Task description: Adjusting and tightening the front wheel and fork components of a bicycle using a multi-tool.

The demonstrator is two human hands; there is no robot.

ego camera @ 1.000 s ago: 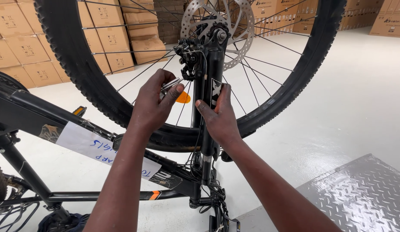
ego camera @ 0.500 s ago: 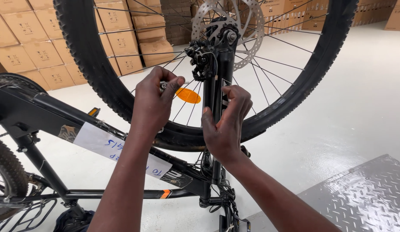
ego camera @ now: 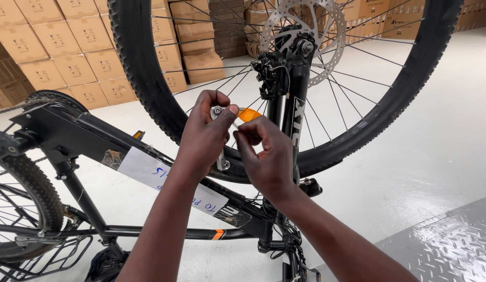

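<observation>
An upside-down black bicycle has its front wheel (ego camera: 144, 78) raised in front of me. My left hand (ego camera: 201, 143) is closed around a silver metal tool (ego camera: 218, 111) whose ends stick out above and below the fist. My right hand (ego camera: 266, 159) is just right of it, fingertips pinching a thin piece at the tool's upper end. Both hands hover in front of the black fork leg (ego camera: 297, 104), below the brake caliper (ego camera: 269, 73) and the disc rotor (ego camera: 316, 36). An orange spoke reflector (ego camera: 251, 115) shows just behind my fingers.
The frame tube (ego camera: 86, 130) carries a white paper label (ego camera: 154, 175). The rear wheel (ego camera: 29, 198) and a wire rack (ego camera: 44, 256) are at the lower left. Stacked cardboard boxes (ego camera: 70, 47) line the back. A diamond-plate metal sheet (ego camera: 452, 245) lies on the floor at right.
My right hand has come off the fork leg and moved left to meet the tool in my left hand. The view has shifted closer and slightly to the left.
</observation>
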